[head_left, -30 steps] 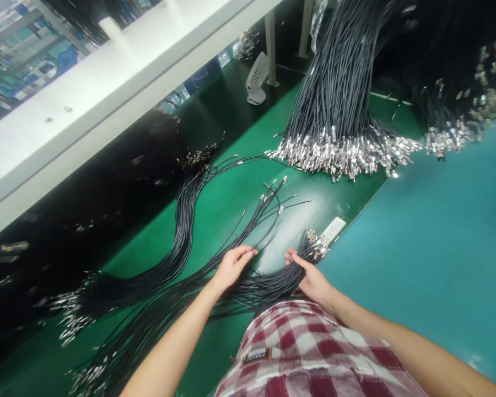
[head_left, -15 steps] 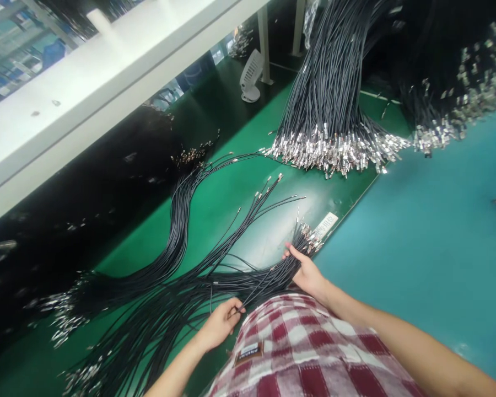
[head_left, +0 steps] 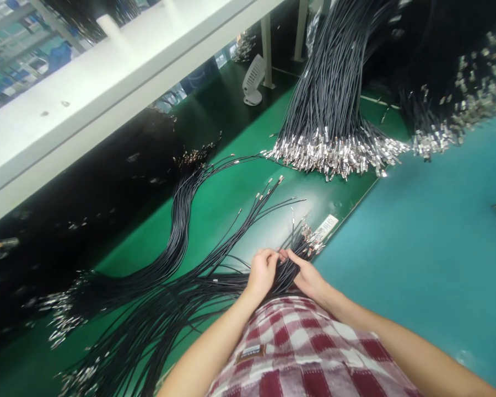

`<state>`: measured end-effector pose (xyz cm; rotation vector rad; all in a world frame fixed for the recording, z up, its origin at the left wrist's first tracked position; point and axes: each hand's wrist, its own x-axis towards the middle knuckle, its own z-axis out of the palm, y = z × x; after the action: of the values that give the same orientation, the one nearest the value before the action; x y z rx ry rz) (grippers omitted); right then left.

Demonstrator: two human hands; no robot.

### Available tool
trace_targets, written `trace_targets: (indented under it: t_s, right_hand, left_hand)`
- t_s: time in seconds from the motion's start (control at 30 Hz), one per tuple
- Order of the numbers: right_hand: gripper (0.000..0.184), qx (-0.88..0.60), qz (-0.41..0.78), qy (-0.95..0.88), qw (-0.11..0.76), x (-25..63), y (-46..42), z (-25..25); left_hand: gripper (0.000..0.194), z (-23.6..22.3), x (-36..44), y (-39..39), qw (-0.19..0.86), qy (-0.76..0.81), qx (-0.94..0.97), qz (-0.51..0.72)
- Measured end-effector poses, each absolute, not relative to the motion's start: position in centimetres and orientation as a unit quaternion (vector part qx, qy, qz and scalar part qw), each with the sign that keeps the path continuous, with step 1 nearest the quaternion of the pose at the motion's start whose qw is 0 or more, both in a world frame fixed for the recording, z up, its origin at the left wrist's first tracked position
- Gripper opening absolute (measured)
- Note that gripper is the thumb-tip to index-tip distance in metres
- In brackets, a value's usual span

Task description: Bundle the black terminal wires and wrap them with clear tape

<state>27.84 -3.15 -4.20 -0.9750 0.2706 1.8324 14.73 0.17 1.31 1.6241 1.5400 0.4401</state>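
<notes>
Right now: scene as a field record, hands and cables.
left hand: left hand closed on the cable bundle
right hand: right hand grips the same bundle near its metal terminals
surface: green bench
behind: hanging cable bunch, small white fan
right side: teal floor

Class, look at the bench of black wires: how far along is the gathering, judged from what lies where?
Seemingly done: a large bundle hangs with its metal terminals aligned at the green bench. In hand: the left hand and right hand both grip a small bunch of wires by its terminal end. Left: loose wires fan across the bench, ends uneven.
</notes>
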Motion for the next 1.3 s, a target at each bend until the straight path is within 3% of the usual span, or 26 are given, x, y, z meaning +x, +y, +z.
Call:
trace_targets:
  t_s: [0.13, 0.23, 0.3, 0.37, 0.47, 0.53, 0.63, 0.73, 0.8, 0.93, 1.17, 1.3]
  right_hand:
    - [0.030, -0.425, 0.737, 0.081, 0.519, 27.8, -3.5, -4.4]
    - [0.037, -0.444, 0.721, 0.097, 0.522, 27.8, -3.6, -4.6]
    - [0.040, -0.446, 0.719, 0.115, 0.520, 27.8, -3.5, -4.7]
    - [0.035, -0.439, 0.725, 0.130, 0.515, 27.8, -3.4, -4.8]
    - [0.030, -0.432, 0.734, 0.154, 0.501, 27.9, -3.2, -5.1]
    - [0.031, -0.430, 0.736, 0.170, 0.495, 27.9, -3.1, -5.3]
    - [0.031, -0.427, 0.741, 0.177, 0.488, 28.1, -3.0, -5.7]
    - [0.028, -0.424, 0.745, 0.183, 0.481, 28.1, -2.9, -5.7]
    - [0.027, -0.429, 0.741, 0.192, 0.481, 28.1, -2.8, -5.5]
    - [0.026, -0.435, 0.735, 0.194, 0.483, 28.0, -2.7, -5.1]
    - [0.026, -0.430, 0.736, 0.193, 0.487, 28.1, -2.8, -5.2]
    - [0.027, -0.427, 0.740, 0.201, 0.479, 28.1, -2.7, -5.2]
  left_hand:
    - [0.011, -0.5, 16.5, -0.6, 0.454, 0.597, 0.640, 0.164]
    - [0.018, -1.0, 15.3, 0.8, 0.472, 0.555, 0.675, 0.122]
    - [0.018, -1.3, 13.6, 3.3, 0.420, 0.560, 0.708, 0.092]
    - [0.005, -1.8, 11.5, 6.4, 0.307, 0.607, 0.730, 0.063]
    - [0.014, -2.7, 8.8, 10.3, 0.176, 0.653, 0.736, -0.014]
    - [0.006, -3.1, 7.8, 11.5, 0.167, 0.654, 0.736, -0.056]
    - [0.014, -3.4, 7.5, 11.5, 0.173, 0.647, 0.741, -0.056]
    - [0.008, -3.5, 7.8, 10.7, 0.146, 0.651, 0.743, -0.056]
    - [0.020, -3.6, 8.0, 10.3, 0.137, 0.661, 0.734, -0.074]
    - [0.015, -3.7, 7.6, 10.0, 0.181, 0.660, 0.726, -0.063]
    - [0.006, -2.9, 6.3, 9.8, 0.252, 0.696, 0.665, 0.101]
    - [0.015, -2.8, 5.8, 9.3, 0.387, 0.688, 0.592, 0.160]
